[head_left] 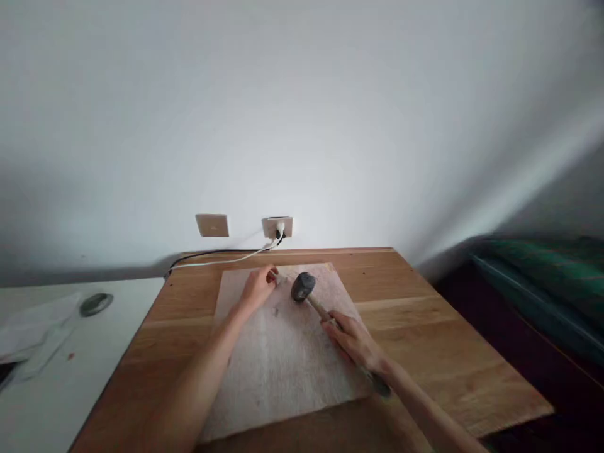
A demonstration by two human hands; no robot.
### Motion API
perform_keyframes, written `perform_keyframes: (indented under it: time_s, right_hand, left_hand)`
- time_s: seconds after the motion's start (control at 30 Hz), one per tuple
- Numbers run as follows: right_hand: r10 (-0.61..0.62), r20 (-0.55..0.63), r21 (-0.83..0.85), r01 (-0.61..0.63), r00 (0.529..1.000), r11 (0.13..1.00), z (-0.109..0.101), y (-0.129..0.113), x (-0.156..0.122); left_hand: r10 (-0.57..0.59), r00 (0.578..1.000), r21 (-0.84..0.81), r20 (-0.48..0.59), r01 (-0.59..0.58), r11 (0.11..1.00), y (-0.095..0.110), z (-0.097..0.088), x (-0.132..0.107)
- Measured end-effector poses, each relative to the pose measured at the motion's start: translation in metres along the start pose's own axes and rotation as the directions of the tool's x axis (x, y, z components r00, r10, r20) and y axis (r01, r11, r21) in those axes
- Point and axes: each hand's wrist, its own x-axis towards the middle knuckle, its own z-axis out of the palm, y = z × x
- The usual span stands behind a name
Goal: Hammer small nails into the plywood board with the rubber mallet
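My right hand (352, 340) is wrapped round the handle of a mallet (302, 287). Its dark rounded head points up and left over a pale board (268, 377), and the dark end of the handle sticks out below my hand. Whether the head touches the board, I cannot tell. Just left of the mallet head, my left hand (258, 288) is closed in a pinch near the board's far edge. A small light piece (280, 278) shows at its fingertips, too small and blurred to name.
The board lies on a wooden table (425, 327) against a white wall. Behind it, white and black cables (226, 257) run from a wall socket (270, 226). At left, a white surface (113, 352) bears a round dark object (96, 304) and clear plastic. Dark fabric is at right.
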Motion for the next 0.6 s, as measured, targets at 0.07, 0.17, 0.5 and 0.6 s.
perform_keyframes:
  time_s: [0.07,0.17,0.5,0.6]
  right_hand:
    - [0.002,0.019,0.013,-0.002,1.0,1.0,0.001,-0.007,-0.002]
    - [-0.005,0.031,0.022,0.004,1.0,1.0,0.002,-0.021,0.003]
    - [0.002,0.022,-0.051,-0.001,1.0,0.999,0.008,-0.066,0.042]
    - [0.013,0.029,-0.062,-0.012,0.999,0.998,0.012,-0.069,0.042]
  left_hand:
    - [0.0,1.0,-0.006,0.0,0.0,1.0,-0.002,0.0,0.0]
    - [0.006,1.0,-0.014,-0.001,-0.006,1.0,-0.004,0.001,0.0]
    - [0.008,1.0,-0.002,-0.002,-0.008,1.0,-0.002,-0.003,-0.002]
    - [-0.021,1.0,0.013,-0.01,0.021,1.0,-0.002,-0.003,-0.002]
